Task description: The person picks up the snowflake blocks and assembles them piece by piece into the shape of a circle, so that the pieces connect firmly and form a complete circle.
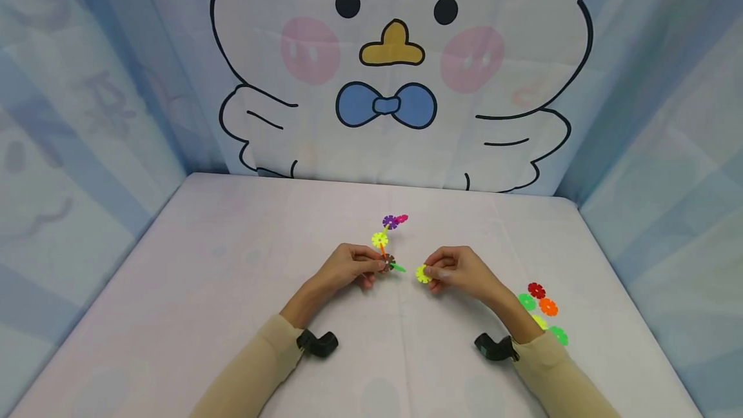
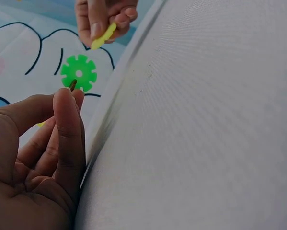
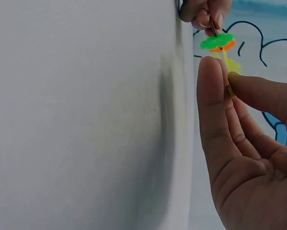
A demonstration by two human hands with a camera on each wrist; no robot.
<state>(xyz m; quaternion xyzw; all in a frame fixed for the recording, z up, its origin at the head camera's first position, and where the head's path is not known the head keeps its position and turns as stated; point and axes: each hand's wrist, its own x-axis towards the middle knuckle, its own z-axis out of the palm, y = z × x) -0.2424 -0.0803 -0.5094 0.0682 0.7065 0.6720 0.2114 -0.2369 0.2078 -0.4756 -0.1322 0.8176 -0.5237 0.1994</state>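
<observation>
My left hand [image 1: 350,265] pinches a brown notched disc [image 1: 389,262], one piece of a chain of joined snowflake discs. From it the chain runs away from me through an orange disc [image 1: 382,250], a yellow one [image 1: 380,239], a purple one [image 1: 390,222] and a pink one [image 1: 403,218]. A green disc [image 2: 79,73] is slotted onto the brown piece on the side towards the right hand. Between thumb and fingers my right hand [image 1: 462,271] pinches a loose yellow disc [image 1: 423,274], a short gap away from the green disc.
Several loose discs lie by the right forearm: a red disc [image 1: 536,290], an orange disc [image 1: 548,307], green ones [image 1: 559,335] and a partly hidden yellow one [image 1: 540,321]. The pale cloth-covered table [image 1: 232,289] meets printed curtains at the back and sides.
</observation>
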